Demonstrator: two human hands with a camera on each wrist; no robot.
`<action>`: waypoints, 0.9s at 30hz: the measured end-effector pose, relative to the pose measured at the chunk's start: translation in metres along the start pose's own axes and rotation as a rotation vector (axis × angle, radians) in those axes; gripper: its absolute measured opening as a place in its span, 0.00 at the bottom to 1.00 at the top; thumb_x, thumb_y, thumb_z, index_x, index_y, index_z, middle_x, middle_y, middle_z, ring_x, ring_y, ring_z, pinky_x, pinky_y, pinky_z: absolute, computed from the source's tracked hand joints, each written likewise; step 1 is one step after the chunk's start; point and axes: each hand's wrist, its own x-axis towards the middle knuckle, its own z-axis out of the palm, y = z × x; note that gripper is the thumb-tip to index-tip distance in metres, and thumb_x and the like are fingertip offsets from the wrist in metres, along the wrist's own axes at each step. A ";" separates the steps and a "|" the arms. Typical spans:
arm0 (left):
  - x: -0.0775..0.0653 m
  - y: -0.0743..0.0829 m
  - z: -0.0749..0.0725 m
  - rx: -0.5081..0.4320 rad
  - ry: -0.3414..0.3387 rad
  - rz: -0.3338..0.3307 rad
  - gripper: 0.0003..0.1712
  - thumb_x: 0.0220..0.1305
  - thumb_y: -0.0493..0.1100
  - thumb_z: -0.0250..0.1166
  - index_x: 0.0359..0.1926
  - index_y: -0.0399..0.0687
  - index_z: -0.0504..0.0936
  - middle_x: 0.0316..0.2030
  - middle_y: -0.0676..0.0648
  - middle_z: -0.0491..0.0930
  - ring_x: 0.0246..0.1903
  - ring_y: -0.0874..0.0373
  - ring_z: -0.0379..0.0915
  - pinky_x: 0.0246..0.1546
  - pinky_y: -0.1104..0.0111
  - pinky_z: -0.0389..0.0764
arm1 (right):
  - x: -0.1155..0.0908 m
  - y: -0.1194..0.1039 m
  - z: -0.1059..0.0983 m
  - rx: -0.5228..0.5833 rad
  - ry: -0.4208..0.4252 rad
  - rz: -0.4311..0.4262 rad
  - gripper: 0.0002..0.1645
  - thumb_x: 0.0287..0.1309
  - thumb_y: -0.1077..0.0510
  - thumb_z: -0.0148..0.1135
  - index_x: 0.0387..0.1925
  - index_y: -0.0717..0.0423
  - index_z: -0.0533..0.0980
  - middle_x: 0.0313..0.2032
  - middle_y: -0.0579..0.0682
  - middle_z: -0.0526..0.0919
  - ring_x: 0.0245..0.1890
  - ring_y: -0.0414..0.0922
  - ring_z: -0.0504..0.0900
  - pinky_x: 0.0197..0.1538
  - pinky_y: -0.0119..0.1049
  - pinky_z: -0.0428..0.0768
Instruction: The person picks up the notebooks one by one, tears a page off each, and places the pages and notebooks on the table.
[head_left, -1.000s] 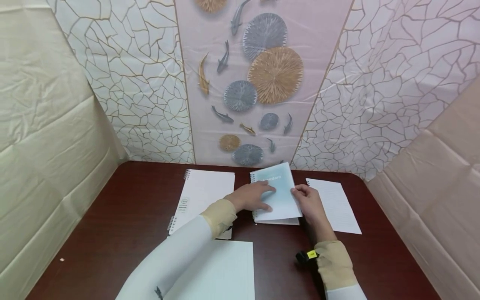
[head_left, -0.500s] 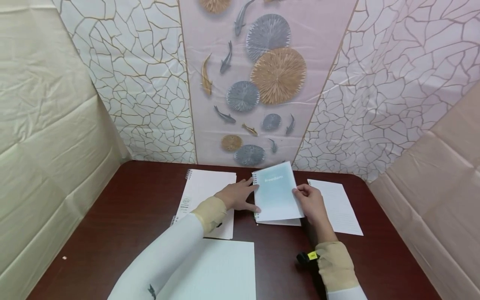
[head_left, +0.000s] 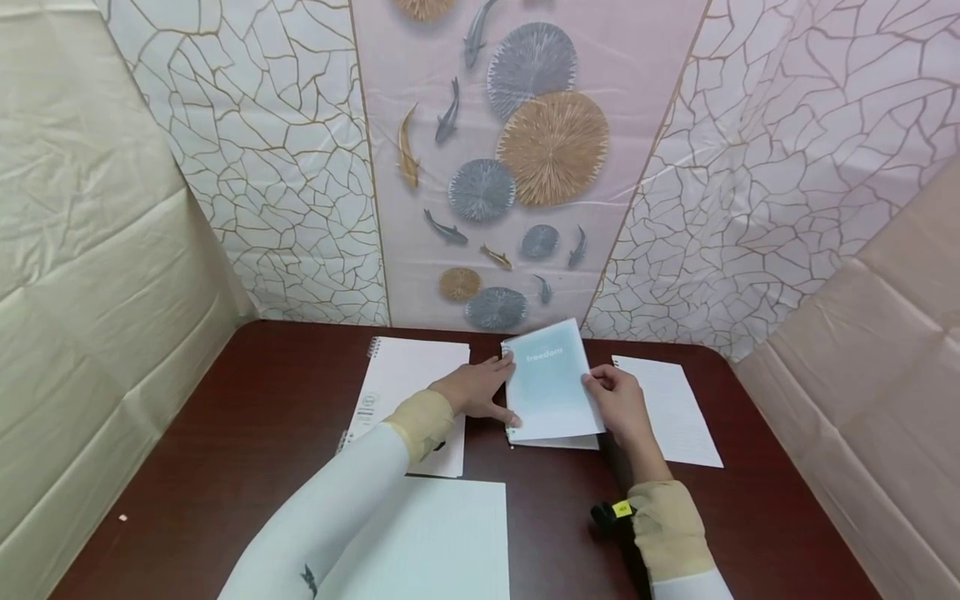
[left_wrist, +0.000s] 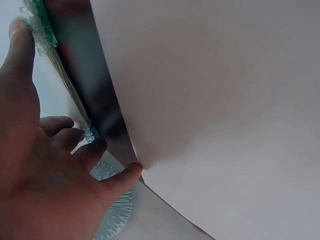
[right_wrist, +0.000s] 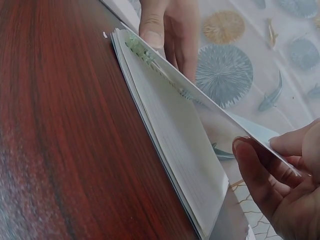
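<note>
A small spiral notebook (head_left: pixel 547 392) with a pale blue cover reading "freedom" lies at the back middle of the table. Its cover is lifted at an angle; the right wrist view shows the pages (right_wrist: pixel 175 140) below it. My right hand (head_left: pixel 618 404) pinches the cover's right edge between thumb and fingers. Along the spine, my left hand (head_left: pixel 472 392) rests with spread, fairly straight fingers. In the left wrist view its thumb (left_wrist: pixel 21 42) touches one end of the green ring binding (left_wrist: pixel 47 30), and fingertips lie near the other end.
A larger white notebook (head_left: pixel 412 375) lies left, partly under my left arm. A lined white page (head_left: pixel 457 542) is at the front, and a lined notepad (head_left: pixel 678 412) to the right. Patterned cloth (head_left: pixel 487 250) hangs behind the dark red table (head_left: pixel 247 417).
My left hand has slid left from the middle of the cover to the notebook's spine. My right hand has stayed pinching the cover's edge.
</note>
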 end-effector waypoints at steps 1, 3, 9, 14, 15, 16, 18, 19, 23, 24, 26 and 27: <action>0.000 0.000 0.000 -0.002 0.002 -0.001 0.64 0.59 0.78 0.60 0.81 0.43 0.48 0.81 0.44 0.41 0.78 0.47 0.40 0.76 0.52 0.59 | 0.000 -0.001 0.000 0.001 0.000 -0.002 0.15 0.75 0.53 0.56 0.48 0.61 0.80 0.41 0.60 0.82 0.36 0.52 0.79 0.34 0.37 0.81; 0.001 0.001 0.000 -0.005 0.000 -0.004 0.64 0.59 0.77 0.61 0.81 0.43 0.48 0.81 0.43 0.41 0.78 0.47 0.40 0.76 0.52 0.59 | 0.000 -0.002 0.000 -0.002 -0.001 -0.007 0.15 0.75 0.53 0.56 0.48 0.61 0.80 0.42 0.61 0.83 0.36 0.52 0.80 0.33 0.37 0.82; 0.003 0.001 0.000 -0.016 -0.020 -0.011 0.65 0.59 0.77 0.61 0.81 0.43 0.46 0.82 0.43 0.39 0.78 0.46 0.40 0.75 0.49 0.59 | -0.001 -0.005 -0.002 -0.026 0.003 -0.026 0.16 0.75 0.53 0.57 0.48 0.61 0.80 0.42 0.61 0.83 0.37 0.53 0.80 0.34 0.37 0.82; 0.003 0.002 0.000 -0.028 -0.035 -0.019 0.64 0.60 0.76 0.61 0.81 0.44 0.46 0.82 0.44 0.38 0.78 0.46 0.40 0.75 0.49 0.59 | -0.002 -0.005 -0.003 -0.060 0.014 -0.055 0.16 0.74 0.52 0.57 0.47 0.61 0.81 0.42 0.61 0.84 0.37 0.53 0.80 0.34 0.37 0.81; 0.003 0.002 -0.001 -0.030 -0.038 -0.021 0.64 0.60 0.76 0.61 0.81 0.44 0.46 0.82 0.44 0.38 0.78 0.46 0.40 0.75 0.50 0.58 | -0.002 -0.005 -0.003 -0.065 0.016 -0.060 0.16 0.74 0.52 0.58 0.47 0.61 0.81 0.41 0.61 0.84 0.37 0.53 0.80 0.34 0.38 0.81; 0.003 0.002 -0.001 -0.030 -0.041 -0.023 0.64 0.60 0.76 0.61 0.81 0.44 0.46 0.82 0.44 0.37 0.78 0.46 0.40 0.75 0.50 0.58 | -0.002 -0.005 -0.004 -0.069 0.017 -0.065 0.16 0.74 0.52 0.58 0.47 0.61 0.82 0.41 0.61 0.84 0.37 0.53 0.79 0.34 0.38 0.81; 0.003 0.003 -0.003 -0.033 -0.045 -0.025 0.64 0.60 0.76 0.62 0.81 0.44 0.46 0.82 0.43 0.38 0.78 0.45 0.40 0.75 0.50 0.58 | -0.002 -0.004 -0.004 -0.075 0.019 -0.069 0.15 0.74 0.52 0.58 0.46 0.61 0.82 0.41 0.61 0.84 0.37 0.53 0.79 0.35 0.38 0.81; 0.003 0.003 -0.003 -0.035 -0.044 -0.028 0.63 0.60 0.75 0.63 0.81 0.44 0.46 0.82 0.44 0.38 0.78 0.46 0.40 0.75 0.51 0.59 | -0.002 -0.004 -0.004 -0.079 0.019 -0.070 0.15 0.74 0.53 0.58 0.46 0.61 0.82 0.41 0.60 0.84 0.37 0.53 0.79 0.35 0.38 0.80; 0.004 0.004 -0.003 -0.048 -0.043 -0.034 0.61 0.60 0.73 0.64 0.81 0.48 0.48 0.82 0.44 0.40 0.78 0.46 0.41 0.75 0.52 0.59 | -0.001 -0.001 -0.004 -0.100 0.020 -0.079 0.15 0.73 0.53 0.58 0.45 0.61 0.82 0.40 0.60 0.83 0.37 0.53 0.78 0.35 0.38 0.79; 0.004 0.004 -0.003 -0.053 -0.043 -0.033 0.61 0.60 0.73 0.65 0.81 0.49 0.48 0.82 0.44 0.40 0.78 0.46 0.41 0.75 0.52 0.59 | -0.001 0.000 -0.004 -0.108 0.020 -0.084 0.14 0.73 0.53 0.59 0.44 0.61 0.82 0.39 0.60 0.83 0.37 0.52 0.78 0.35 0.38 0.78; 0.003 0.004 -0.004 -0.063 -0.045 -0.029 0.61 0.60 0.73 0.65 0.82 0.52 0.47 0.82 0.44 0.39 0.78 0.46 0.40 0.75 0.51 0.58 | 0.000 0.002 -0.005 -0.124 0.020 -0.093 0.14 0.73 0.54 0.59 0.43 0.61 0.82 0.38 0.60 0.83 0.35 0.52 0.77 0.34 0.38 0.77; 0.003 0.004 -0.004 -0.066 -0.049 -0.029 0.60 0.60 0.73 0.65 0.82 0.54 0.47 0.82 0.44 0.39 0.78 0.46 0.40 0.76 0.51 0.58 | 0.000 0.004 -0.005 -0.133 0.021 -0.099 0.14 0.73 0.54 0.59 0.43 0.62 0.82 0.37 0.60 0.83 0.35 0.52 0.77 0.34 0.39 0.76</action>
